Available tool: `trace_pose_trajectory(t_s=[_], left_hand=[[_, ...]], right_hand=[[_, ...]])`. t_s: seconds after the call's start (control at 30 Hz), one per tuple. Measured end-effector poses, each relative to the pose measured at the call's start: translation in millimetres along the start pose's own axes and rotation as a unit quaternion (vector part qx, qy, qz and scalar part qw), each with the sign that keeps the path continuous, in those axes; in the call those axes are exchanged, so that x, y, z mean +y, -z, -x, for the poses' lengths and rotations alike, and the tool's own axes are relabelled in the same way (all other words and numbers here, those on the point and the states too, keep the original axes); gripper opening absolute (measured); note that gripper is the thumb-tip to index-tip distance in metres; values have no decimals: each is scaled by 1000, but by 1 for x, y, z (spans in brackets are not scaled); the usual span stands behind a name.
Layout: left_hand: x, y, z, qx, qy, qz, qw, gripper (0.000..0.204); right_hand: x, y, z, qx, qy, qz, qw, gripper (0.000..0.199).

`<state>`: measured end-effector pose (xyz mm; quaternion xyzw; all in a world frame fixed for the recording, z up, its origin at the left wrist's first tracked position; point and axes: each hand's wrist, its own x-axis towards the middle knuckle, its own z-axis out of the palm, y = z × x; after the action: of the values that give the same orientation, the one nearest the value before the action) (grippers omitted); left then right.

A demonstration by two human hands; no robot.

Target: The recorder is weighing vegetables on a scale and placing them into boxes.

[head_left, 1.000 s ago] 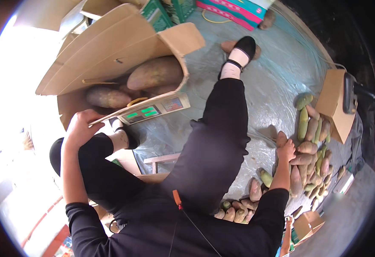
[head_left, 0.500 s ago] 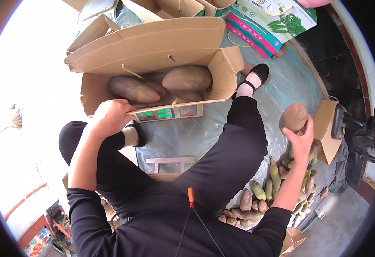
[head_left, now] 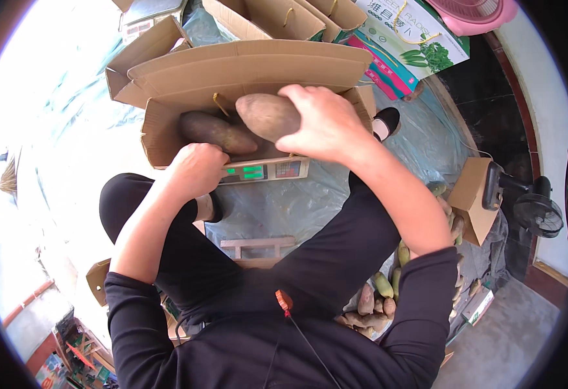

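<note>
In front of me an open cardboard box (head_left: pixel 167 126) sits on a digital weighing scale (head_left: pixel 290 170) with a lit green display. My left hand (head_left: pixel 198 168) is closed on the box's near edge at its left part. A large brownish-purple radish (head_left: pixel 266 117) is in my right hand (head_left: pixel 326 123), over the right half of the box, with fingers and thumb around its right end. A dark purple radish (head_left: pixel 216 131) lies inside on the left. My right hand and its radish hide most of the box's right side. A yellow cord handle (head_left: pixel 220 104) hangs by the far wall.
Several open cardboard boxes (head_left: pixel 264 19) stand behind, near a printed carton (head_left: pixel 413 39) and a pink basin (head_left: pixel 475 13). On my right lie a pile of radishes (head_left: pixel 378 301), another box (head_left: pixel 472 198) and a small black fan (head_left: pixel 538 214). Plastic sheeting (head_left: pixel 264 214) covers the floor.
My right hand has carried the radish from beside the pile on the right, leftward and over the box. The left hand still grips the near edge.
</note>
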<state>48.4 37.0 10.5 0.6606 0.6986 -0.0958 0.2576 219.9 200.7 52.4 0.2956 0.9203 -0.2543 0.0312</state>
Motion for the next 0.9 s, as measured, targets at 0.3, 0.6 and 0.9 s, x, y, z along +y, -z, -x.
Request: trace_pose_trajectory(t_s=[0.3, 0.6, 0.9], left_hand=[[-3, 1, 0, -16, -9, 3, 1000, 19], [-4, -2, -2, -13, -1, 5, 1000, 21], [0, 13, 3, -20, -1, 32, 999, 25]], right_hand=[[-24, -53, -57, -72, -86, 28, 993, 55], [11, -46, -38, -25, -83, -18, 996, 51], [83, 21, 54, 164, -81, -283, 942, 42]])
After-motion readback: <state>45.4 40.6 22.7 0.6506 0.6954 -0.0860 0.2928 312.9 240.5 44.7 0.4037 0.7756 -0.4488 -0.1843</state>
